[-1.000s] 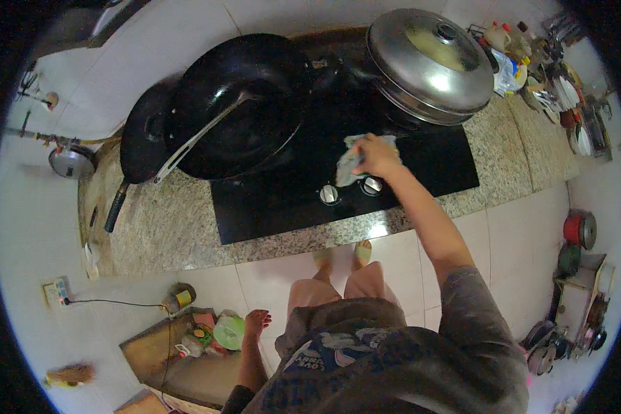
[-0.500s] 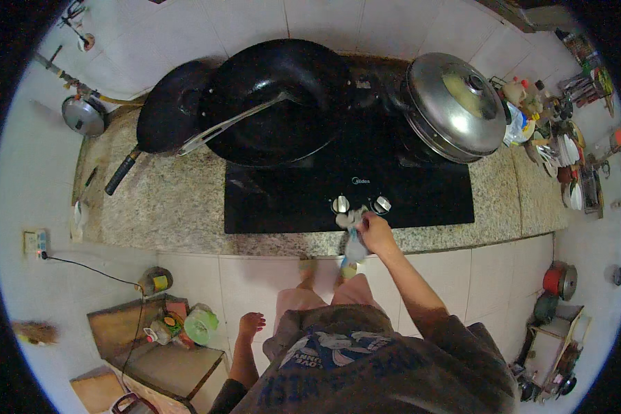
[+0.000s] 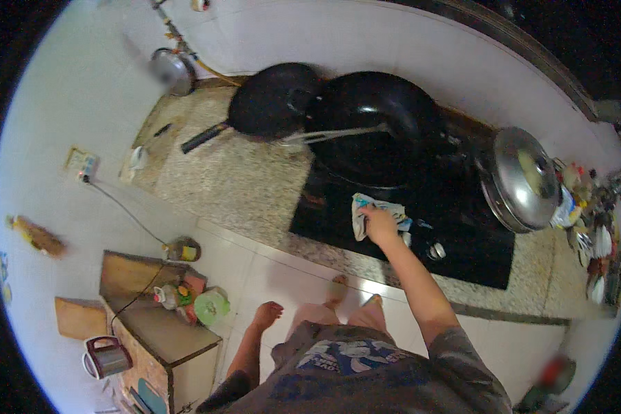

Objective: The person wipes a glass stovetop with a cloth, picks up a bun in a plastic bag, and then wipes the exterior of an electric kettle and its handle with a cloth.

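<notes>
Nearest to us, our left hand [image 3: 268, 315] hangs half open, holding nothing. Farther, our right hand [image 3: 381, 226] lies over the cloth [image 3: 358, 221] — how firmly it grips, we cannot tell. The cloth spreads around its fingers, on the black hob [image 3: 470, 250], near the wok [image 3: 355, 162].
</notes>
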{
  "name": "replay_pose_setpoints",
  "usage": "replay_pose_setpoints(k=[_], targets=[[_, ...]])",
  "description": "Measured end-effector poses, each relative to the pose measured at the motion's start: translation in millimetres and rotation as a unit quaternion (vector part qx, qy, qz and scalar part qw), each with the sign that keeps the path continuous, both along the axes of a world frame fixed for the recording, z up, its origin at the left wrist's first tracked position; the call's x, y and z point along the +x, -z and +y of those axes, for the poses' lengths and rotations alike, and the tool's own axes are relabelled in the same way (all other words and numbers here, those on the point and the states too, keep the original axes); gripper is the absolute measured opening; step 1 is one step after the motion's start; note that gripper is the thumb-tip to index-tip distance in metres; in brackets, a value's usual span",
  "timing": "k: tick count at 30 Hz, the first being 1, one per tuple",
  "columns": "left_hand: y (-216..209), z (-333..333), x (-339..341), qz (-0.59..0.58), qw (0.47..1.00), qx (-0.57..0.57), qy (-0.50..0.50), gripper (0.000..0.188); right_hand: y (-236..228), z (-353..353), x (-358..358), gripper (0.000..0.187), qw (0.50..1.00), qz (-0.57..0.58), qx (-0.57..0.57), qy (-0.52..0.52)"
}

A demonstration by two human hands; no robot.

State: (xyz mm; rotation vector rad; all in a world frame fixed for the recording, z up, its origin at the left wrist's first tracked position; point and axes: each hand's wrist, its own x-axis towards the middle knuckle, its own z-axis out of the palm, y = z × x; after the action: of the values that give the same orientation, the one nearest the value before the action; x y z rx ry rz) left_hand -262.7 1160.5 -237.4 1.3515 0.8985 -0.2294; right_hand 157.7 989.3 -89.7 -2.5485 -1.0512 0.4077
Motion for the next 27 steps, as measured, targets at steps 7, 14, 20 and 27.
replay_pose_setpoints(k=[7,14,20,27], targets=[[-152.8,-21.4,164.8,-0.135,0.955,0.236,0.12,0.017,42.0,51.5,-90.3,0.042,0.99,-0.087,0.094,-0.054],[-147.2,-40.4,309.5,-0.363,0.81,0.313,0.337,0.027,39.1,-23.0,-90.6,0.037,0.967,-0.04,0.213,0.134],[-159.4,-137.0,312.3,-0.398,0.737,0.236,0.492,0.034,12.1,-146.5,-117.4,0.029,0.868,-0.021,0.303,0.394],[-192.3,-265.9,262.4,-0.369,0.707,0.106,0.593,0.041,-8.8,-245.0,-221.5,0.02,0.644,0.276,0.414,0.581]])
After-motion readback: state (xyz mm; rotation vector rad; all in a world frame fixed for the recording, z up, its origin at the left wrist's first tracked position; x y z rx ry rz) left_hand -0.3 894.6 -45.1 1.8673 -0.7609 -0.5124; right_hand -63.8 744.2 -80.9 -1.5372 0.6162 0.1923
